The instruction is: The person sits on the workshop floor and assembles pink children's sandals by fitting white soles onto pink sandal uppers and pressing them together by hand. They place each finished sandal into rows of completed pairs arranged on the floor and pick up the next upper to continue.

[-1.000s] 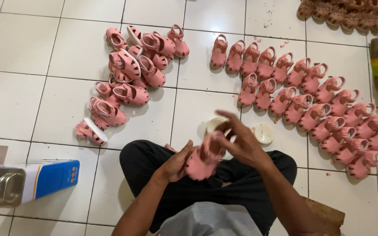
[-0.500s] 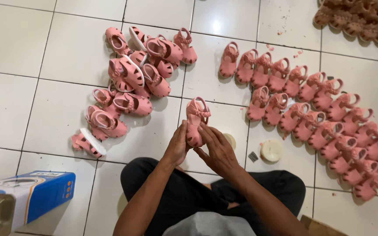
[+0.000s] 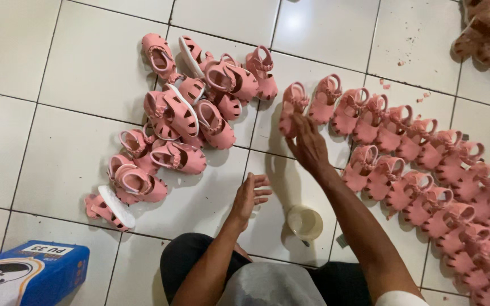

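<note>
Near the centre of the frame, the right hand (image 3: 308,144) gripped a pink sandal (image 3: 291,107) at the left end of the neat rows of sandals (image 3: 426,164) on the tiled floor (image 3: 58,136). The left hand (image 3: 249,195) hovered open, empty, below a loose heap of sandals (image 3: 188,113) at upper left.

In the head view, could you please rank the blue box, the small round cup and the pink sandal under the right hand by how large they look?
1. blue box, though cut off by the frame and nearest the camera
2. pink sandal at the right hand
3. small round cup, close to the sandal in size, so unsure
</note>
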